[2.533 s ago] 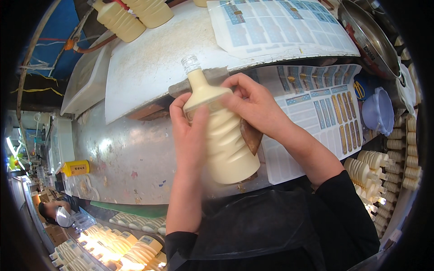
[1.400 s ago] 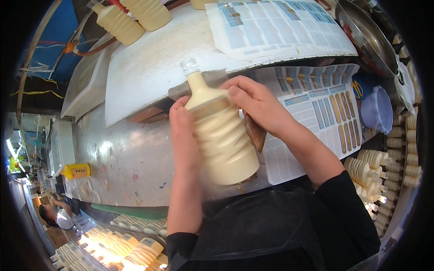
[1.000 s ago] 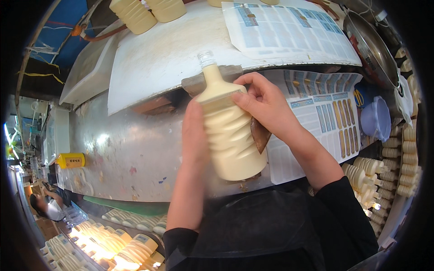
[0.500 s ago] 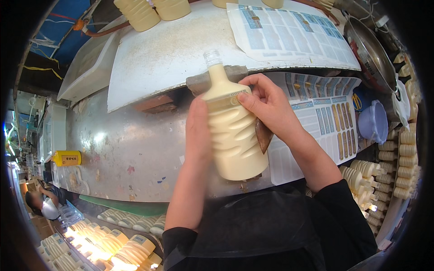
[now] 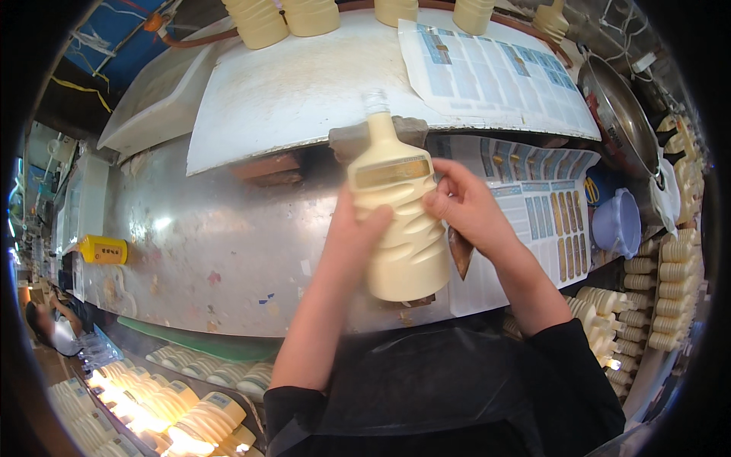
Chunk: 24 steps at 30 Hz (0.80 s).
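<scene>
A cream-coloured bottle (image 5: 407,259) with wavy ridges and a clear threaded neck lies tilted in front of me, its neck end by a grey block (image 5: 343,141). A gold label strip (image 5: 392,172) sits across its shoulder. My left hand (image 5: 358,228) grips the left side, thumb over the front; its other fingers are hidden behind. My right hand (image 5: 468,209) is closed at the bottle's right edge, thumb and forefinger touching it. From under that hand sticks a brown, flat, wedge-shaped piece (image 5: 460,253), its upper part hidden by the palm.
Label sheets (image 5: 541,213) lie right of the bottle, with another sheet (image 5: 487,76) on the raised white board (image 5: 304,91). A purple bucket (image 5: 618,221) and a pan (image 5: 620,114) stand right. A yellow bottle (image 5: 104,250) lies left. Stacked cream bottles (image 5: 205,423) fill both sides; a person (image 5: 57,327) is far left.
My right hand has slid down from the label strip to the bottle's right edge, the brown piece moving with it. My left thumb now lies across the bottle's front. The strip is uncovered.
</scene>
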{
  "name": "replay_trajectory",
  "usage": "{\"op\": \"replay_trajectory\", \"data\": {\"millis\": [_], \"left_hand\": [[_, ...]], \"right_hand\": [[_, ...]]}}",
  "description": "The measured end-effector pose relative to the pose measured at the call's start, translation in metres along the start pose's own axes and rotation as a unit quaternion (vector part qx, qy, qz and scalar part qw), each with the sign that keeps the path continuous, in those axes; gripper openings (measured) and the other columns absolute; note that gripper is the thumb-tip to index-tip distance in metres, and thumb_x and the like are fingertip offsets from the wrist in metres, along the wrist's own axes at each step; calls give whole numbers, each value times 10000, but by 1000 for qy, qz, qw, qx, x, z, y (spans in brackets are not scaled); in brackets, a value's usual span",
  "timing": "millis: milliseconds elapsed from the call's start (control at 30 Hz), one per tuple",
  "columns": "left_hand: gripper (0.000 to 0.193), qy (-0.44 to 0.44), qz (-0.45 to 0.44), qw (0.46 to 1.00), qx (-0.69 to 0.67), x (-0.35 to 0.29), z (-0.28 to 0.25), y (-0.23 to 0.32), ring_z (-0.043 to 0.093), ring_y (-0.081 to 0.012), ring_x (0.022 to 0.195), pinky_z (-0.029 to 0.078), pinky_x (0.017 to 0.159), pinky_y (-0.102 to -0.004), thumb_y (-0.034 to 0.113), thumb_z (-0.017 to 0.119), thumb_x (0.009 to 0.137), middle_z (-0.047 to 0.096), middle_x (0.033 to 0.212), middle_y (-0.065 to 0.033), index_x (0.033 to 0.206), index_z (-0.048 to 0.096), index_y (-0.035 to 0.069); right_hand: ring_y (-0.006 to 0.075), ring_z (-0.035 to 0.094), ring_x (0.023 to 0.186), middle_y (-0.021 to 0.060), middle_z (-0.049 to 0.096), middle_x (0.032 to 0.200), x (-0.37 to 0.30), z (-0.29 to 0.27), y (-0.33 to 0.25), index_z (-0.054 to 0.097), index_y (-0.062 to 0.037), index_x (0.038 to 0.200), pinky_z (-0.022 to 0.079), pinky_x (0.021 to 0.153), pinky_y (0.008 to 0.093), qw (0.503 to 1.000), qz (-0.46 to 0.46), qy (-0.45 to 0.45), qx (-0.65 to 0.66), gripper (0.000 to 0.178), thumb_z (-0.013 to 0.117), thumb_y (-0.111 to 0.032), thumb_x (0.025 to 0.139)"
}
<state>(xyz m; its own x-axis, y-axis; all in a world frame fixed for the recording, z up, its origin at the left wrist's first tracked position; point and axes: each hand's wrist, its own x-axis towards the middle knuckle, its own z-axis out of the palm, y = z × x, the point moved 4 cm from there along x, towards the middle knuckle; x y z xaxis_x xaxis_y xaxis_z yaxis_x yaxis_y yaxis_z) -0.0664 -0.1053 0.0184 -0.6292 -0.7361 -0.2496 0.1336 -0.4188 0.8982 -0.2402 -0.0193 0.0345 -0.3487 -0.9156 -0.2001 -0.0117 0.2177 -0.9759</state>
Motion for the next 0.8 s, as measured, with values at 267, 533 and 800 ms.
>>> {"op": "replay_trajectory", "data": {"millis": [267, 533, 800], "left_hand": [[698, 50, 109, 987, 110, -3, 9, 10, 645, -281, 1176, 529, 993, -403, 241, 809, 849, 634, 1279, -181, 1426, 490, 11], [740, 83, 152, 969, 178, -11, 14, 17, 645, -357, 1132, 507, 985, -454, 339, 817, 825, 634, 1233, -209, 1402, 500, 1], [745, 28, 112, 990, 83, -21, 11, 19, 597, -277, 1253, 486, 1042, -400, 228, 791, 818, 605, 1345, -174, 1457, 472, 19]], "right_hand": [[23, 519, 773, -13, 650, 1006, 1, 2, 6, 551, 22, 1411, 444, 672, 181, 985, 79, -93, 124, 495, 643, -221, 989], [8, 520, 769, -10, 665, 1035, -1, 1, 6, 540, 12, 1436, 440, 657, 167, 982, 73, -107, 139, 515, 630, -234, 993], [22, 504, 752, -35, 589, 919, -16, 1, -4, 560, 18, 1430, 438, 650, 197, 998, -28, -38, 32, 543, 696, -238, 970]]}}
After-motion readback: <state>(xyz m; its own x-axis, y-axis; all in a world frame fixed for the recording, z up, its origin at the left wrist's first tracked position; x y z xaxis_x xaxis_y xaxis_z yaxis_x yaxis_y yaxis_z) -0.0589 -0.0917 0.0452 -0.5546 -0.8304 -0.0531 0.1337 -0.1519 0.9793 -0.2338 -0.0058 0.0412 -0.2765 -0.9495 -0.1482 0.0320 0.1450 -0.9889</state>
